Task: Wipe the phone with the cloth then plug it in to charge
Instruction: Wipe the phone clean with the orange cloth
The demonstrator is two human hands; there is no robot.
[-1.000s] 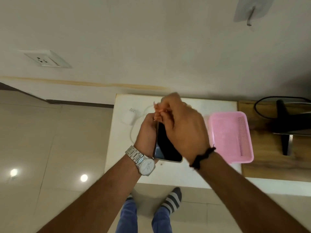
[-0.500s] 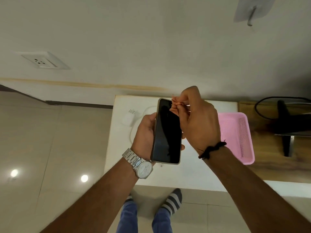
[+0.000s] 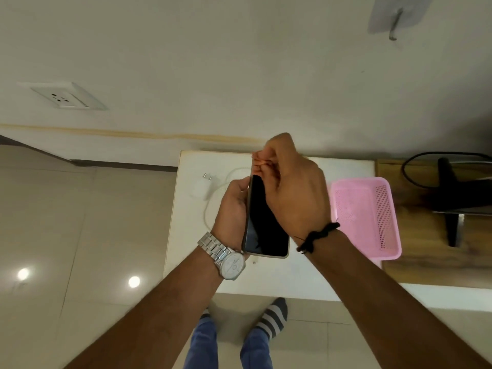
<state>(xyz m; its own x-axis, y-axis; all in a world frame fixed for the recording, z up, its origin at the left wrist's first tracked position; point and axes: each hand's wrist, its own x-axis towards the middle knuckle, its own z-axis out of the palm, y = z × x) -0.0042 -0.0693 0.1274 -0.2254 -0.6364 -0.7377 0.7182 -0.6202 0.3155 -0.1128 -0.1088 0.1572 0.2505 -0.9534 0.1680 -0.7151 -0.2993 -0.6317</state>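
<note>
My left hand [image 3: 232, 206] grips a phone [image 3: 263, 225] by its left edge, dark screen up, above the white table [image 3: 287, 278]. My right hand [image 3: 292, 193] pinches a small orange cloth [image 3: 259, 163] and presses it on the phone's far end, covering the upper screen. A white charger plug [image 3: 203, 185] lies on the table to the left, its white cable [image 3: 213, 201] curling behind my left hand. A wall socket [image 3: 65, 97] sits far left on the wall.
A pink plastic basket [image 3: 367, 217] stands on the table just right of my right wrist. Beyond it a wooden surface [image 3: 426, 262] carries a black monitor stand [image 3: 452, 203] with a black cable. A wall hook [image 3: 394, 25] is at the top right. Tiled floor lies left.
My right hand with the cloth has slid back left across the phone's top end, covering the upper screen. The phone is tilted slightly more on edge.
</note>
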